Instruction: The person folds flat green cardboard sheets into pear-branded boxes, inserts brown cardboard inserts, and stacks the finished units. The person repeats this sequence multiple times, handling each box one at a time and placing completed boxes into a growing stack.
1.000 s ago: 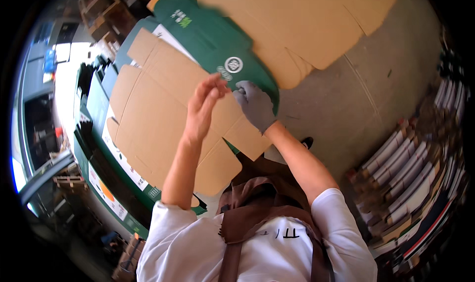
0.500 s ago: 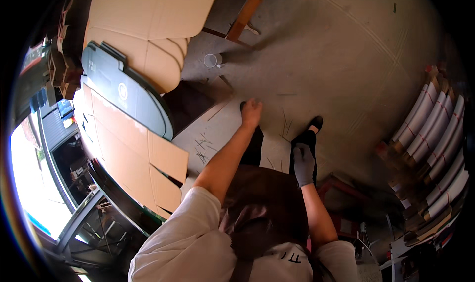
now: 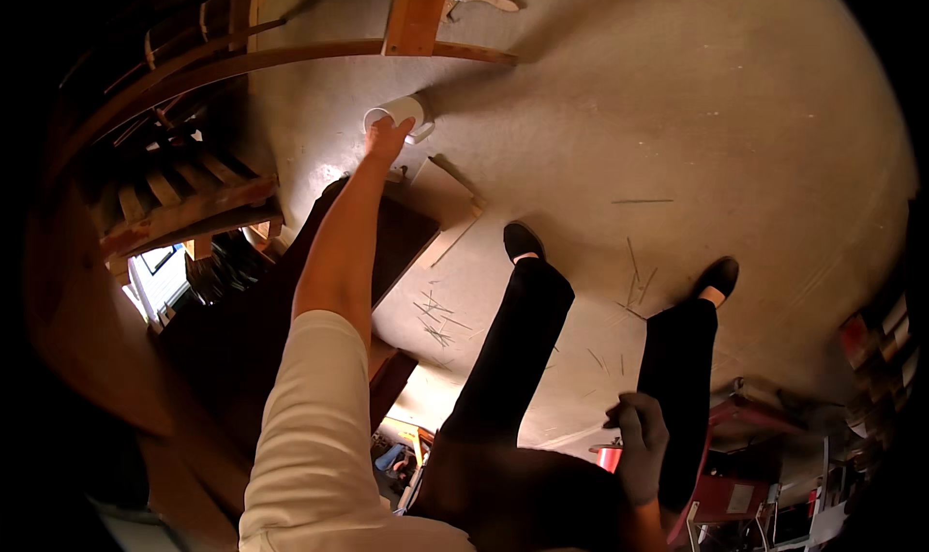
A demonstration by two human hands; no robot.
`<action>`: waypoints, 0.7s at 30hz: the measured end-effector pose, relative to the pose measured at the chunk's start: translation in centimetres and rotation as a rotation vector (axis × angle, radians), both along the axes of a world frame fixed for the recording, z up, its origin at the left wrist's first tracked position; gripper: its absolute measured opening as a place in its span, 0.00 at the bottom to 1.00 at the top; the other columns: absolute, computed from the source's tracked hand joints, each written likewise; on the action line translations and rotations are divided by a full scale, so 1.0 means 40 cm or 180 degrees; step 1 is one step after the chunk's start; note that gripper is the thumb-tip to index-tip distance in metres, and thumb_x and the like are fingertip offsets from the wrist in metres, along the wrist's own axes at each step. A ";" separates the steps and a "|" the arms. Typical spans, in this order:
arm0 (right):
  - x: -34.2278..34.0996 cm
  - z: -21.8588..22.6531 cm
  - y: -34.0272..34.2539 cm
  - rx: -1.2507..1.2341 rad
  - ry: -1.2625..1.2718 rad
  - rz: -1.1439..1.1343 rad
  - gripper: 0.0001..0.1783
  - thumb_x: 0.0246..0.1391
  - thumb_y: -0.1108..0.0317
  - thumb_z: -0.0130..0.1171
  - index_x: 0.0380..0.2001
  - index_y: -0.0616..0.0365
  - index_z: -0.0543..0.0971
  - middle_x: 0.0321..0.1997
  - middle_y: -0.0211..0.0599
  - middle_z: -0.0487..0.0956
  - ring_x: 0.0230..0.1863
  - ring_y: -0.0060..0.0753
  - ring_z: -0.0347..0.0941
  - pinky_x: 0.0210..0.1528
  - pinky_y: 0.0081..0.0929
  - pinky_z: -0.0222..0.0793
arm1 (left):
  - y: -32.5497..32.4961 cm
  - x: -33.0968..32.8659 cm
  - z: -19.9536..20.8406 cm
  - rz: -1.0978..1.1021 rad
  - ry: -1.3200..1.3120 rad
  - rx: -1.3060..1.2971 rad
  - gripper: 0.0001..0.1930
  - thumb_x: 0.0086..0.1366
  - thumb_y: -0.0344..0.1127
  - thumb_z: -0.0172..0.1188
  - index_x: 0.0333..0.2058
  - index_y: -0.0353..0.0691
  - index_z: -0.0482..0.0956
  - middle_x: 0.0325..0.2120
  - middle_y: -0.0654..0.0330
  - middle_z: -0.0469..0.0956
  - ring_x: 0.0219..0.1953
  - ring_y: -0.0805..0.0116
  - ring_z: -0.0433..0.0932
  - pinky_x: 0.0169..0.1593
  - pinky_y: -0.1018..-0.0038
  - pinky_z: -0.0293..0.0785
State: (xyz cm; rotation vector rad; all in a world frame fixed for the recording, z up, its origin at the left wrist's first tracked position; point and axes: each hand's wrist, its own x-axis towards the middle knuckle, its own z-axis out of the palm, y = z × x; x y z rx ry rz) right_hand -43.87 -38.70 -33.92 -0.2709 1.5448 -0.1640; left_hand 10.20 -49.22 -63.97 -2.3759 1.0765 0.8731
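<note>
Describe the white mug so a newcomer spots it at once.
Find the orange-brown wooden post at the picture's top. Just below it, at the bare left hand, is the white mug. Its pale round body and side handle set it apart from the nearby brush and flat brown cardboard.

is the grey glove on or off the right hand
On: the grey glove covers the right hand up to the wrist, while the left hand, at the white mug, is bare.
</note>
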 end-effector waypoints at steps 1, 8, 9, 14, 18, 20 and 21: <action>0.003 0.001 -0.016 0.0062 -0.0026 -0.0051 0.11 0.59 0.76 0.49 0.43 0.70 0.74 0.32 0.42 0.78 0.34 0.28 0.75 0.40 0.24 0.72 | -0.001 0.028 -0.015 0.0253 0.0179 -0.0003 0.39 0.54 0.60 0.62 0.53 0.30 0.76 0.52 0.38 0.75 0.55 0.48 0.74 0.56 0.61 0.70; 0.027 -0.012 -0.037 0.0206 0.0218 -0.0153 0.08 0.58 0.77 0.45 0.38 0.68 0.73 0.27 0.38 0.75 0.27 0.24 0.71 0.36 0.23 0.72 | -0.005 0.107 -0.075 0.1802 0.1472 0.0232 0.29 0.57 0.48 0.66 0.53 0.35 0.76 0.46 0.58 0.78 0.45 0.67 0.76 0.48 0.73 0.70; 0.034 -0.014 -0.047 0.0229 0.0202 -0.0071 0.08 0.57 0.77 0.45 0.38 0.68 0.73 0.26 0.38 0.75 0.27 0.24 0.71 0.36 0.23 0.71 | -0.006 0.116 -0.079 0.1860 0.1513 0.0280 0.29 0.56 0.47 0.67 0.53 0.36 0.76 0.46 0.58 0.78 0.45 0.67 0.76 0.48 0.73 0.70; 0.047 -0.021 -0.066 0.0328 0.0030 0.0162 0.08 0.57 0.76 0.46 0.38 0.68 0.73 0.27 0.38 0.75 0.28 0.24 0.72 0.37 0.22 0.70 | -0.025 0.106 -0.072 0.2037 0.1640 0.0487 0.28 0.59 0.41 0.66 0.55 0.34 0.72 0.48 0.58 0.77 0.49 0.65 0.75 0.52 0.73 0.69; 0.043 -0.030 -0.073 0.0264 -0.0149 0.0456 0.09 0.57 0.77 0.46 0.39 0.67 0.73 0.28 0.37 0.76 0.30 0.23 0.72 0.37 0.22 0.69 | -0.012 0.093 -0.049 0.1464 0.1313 0.0110 0.28 0.62 0.51 0.63 0.52 0.33 0.75 0.44 0.57 0.78 0.45 0.67 0.76 0.49 0.74 0.71; 0.033 -0.038 -0.064 0.0332 -0.0080 0.0226 0.09 0.58 0.77 0.46 0.40 0.67 0.73 0.29 0.36 0.76 0.30 0.23 0.71 0.37 0.21 0.69 | -0.019 0.080 -0.018 0.1350 0.0599 0.0055 0.27 0.65 0.55 0.58 0.48 0.34 0.77 0.40 0.57 0.80 0.41 0.68 0.78 0.46 0.75 0.72; 0.031 -0.036 -0.058 0.0372 -0.0019 0.0094 0.09 0.59 0.77 0.46 0.40 0.67 0.73 0.29 0.36 0.75 0.30 0.22 0.71 0.37 0.21 0.69 | -0.026 0.074 -0.009 0.1275 0.0268 0.0041 0.27 0.66 0.57 0.56 0.46 0.34 0.78 0.37 0.57 0.81 0.39 0.69 0.78 0.44 0.76 0.73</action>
